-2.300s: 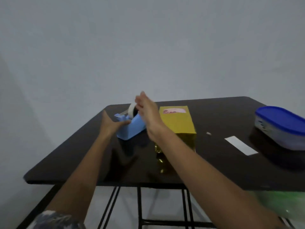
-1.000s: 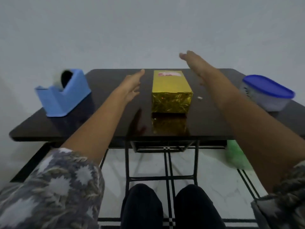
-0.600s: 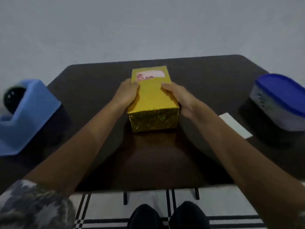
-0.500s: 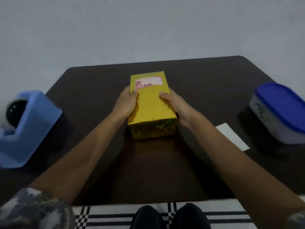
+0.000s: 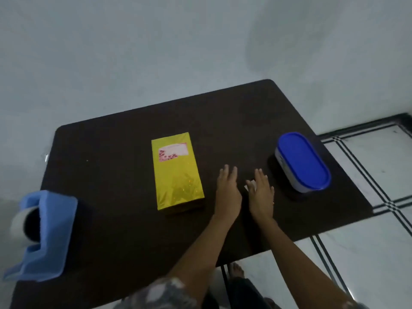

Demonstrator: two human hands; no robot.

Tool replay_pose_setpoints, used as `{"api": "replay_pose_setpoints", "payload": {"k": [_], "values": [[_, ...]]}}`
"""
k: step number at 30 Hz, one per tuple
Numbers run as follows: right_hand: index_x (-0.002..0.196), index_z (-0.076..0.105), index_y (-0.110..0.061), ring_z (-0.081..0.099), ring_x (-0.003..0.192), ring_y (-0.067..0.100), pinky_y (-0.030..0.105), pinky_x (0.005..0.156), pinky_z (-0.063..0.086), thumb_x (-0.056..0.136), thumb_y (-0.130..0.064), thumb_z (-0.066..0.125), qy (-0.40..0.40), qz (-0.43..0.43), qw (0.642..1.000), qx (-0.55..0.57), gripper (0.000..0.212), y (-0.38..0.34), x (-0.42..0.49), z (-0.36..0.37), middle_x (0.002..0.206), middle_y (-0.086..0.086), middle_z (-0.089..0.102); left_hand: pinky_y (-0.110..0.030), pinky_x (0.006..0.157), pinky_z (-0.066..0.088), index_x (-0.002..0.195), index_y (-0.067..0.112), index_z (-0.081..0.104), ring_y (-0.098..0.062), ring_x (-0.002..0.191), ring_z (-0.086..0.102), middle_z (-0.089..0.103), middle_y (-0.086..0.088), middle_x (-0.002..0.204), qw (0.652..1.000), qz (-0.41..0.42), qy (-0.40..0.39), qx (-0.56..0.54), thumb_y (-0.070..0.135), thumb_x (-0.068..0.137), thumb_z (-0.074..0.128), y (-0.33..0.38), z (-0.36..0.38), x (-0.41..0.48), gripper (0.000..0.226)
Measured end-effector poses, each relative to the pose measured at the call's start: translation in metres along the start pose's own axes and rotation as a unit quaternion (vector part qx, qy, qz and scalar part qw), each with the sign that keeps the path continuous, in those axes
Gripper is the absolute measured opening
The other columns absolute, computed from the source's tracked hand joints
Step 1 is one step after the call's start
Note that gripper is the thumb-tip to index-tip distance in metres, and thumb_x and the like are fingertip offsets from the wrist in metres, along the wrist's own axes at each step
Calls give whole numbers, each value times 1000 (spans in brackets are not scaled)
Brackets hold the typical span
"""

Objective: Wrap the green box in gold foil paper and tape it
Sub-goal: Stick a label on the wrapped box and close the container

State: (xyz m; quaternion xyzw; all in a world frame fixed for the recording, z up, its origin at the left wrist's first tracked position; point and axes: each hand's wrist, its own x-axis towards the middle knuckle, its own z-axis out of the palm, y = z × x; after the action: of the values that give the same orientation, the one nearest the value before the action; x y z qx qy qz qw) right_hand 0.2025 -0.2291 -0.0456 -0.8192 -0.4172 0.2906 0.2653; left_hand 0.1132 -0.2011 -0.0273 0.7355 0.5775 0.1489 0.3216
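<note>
Your left hand [image 5: 228, 190] and right hand [image 5: 262, 194] are flat over the counter [image 5: 111, 152], fingers straight, holding nothing; the right partly covers a slip [image 5: 250, 185]. The gold box [image 5: 177, 171] sits mid-frame, just left.

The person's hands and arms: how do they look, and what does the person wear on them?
The left hand and the right hand are bare, without gloves; both forearms are uncovered. The sleeves are short, of grey fabric with a pale flower-like print. A tiny glint on the right hand may be a ring; too small to tell.
</note>
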Motion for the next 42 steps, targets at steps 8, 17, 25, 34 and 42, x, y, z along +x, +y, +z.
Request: {"api": "replay_pose_setpoints", "payload": {"k": [8,17,25,34,42], "values": [[123,59,-11,47,122,20,33,102,38,89,-19,62,69,-7,991,-117,35,13,-2,4,132,6,53,-29,114,23,145,9,33,-20,143,23,30,-8,153,984,48,0,174,-3,96,40,-35,21,0,51],[92,62,-15,53,87,9,27,77,41,87,-22,65,13,140,972,190,9,-15,1,-30,88,-6,58,-21,79,53,107,11,68,-12,93,66,68,-2,100,916,-205,59,-338,2,86,63,7,-12,12,23],[94,68,-5,67,72,11,25,64,55,96,-28,51,132,144,809,555,28,-24,28,-132,84,3,70,-22,75,58,98,8,69,-15,84,71,72,-6,90,872,-92,-86,-474,-2,82,67,125,-19,33,19],[100,61,-11,57,82,10,22,72,48,101,-35,35,37,130,736,663,36,91,103,-262,95,0,59,-29,87,47,86,11,76,-13,92,60,66,5,93,950,66,-42,-301,11,76,76,261,125,88,10],[129,53,-13,56,77,12,21,59,47,101,-40,33,-77,208,784,579,44,208,213,-364,91,-1,59,-18,58,52,100,10,59,-10,68,64,66,-1,77,915,-96,-67,-386,2,77,74,364,254,143,28]]}}
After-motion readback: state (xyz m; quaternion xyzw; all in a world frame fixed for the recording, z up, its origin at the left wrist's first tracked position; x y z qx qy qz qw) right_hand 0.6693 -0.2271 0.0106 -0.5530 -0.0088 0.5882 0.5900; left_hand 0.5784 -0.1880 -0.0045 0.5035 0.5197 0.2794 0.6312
